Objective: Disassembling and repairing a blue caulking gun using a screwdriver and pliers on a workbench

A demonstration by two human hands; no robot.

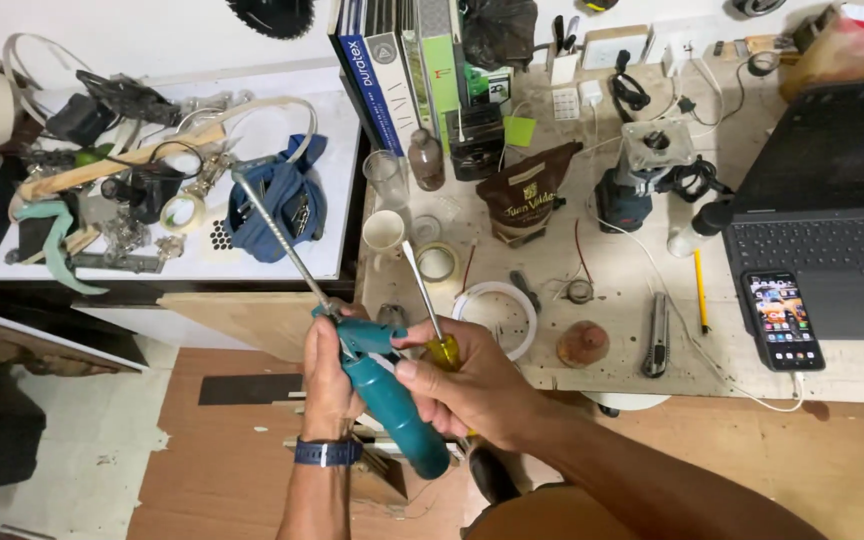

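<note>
My left hand (327,375) grips a teal-handled tool (392,400) near its head, where a long threaded metal rod (277,235) runs up and to the left. My right hand (467,385) holds a screwdriver with a yellow handle (442,350); its thin metal shaft (420,285) points up and away. The right thumb rests on the teal handle. Both hands hover in front of the workbench edge (652,380), above the floor.
The bench carries a laptop (822,200), a phone (782,320), a brown bag (527,195), a white ring (497,315), tape roll (437,262), cups, a pencil and a utility knife (656,335). Left, a white surface (337,190) holds tangled hardware and a blue cloth (277,205).
</note>
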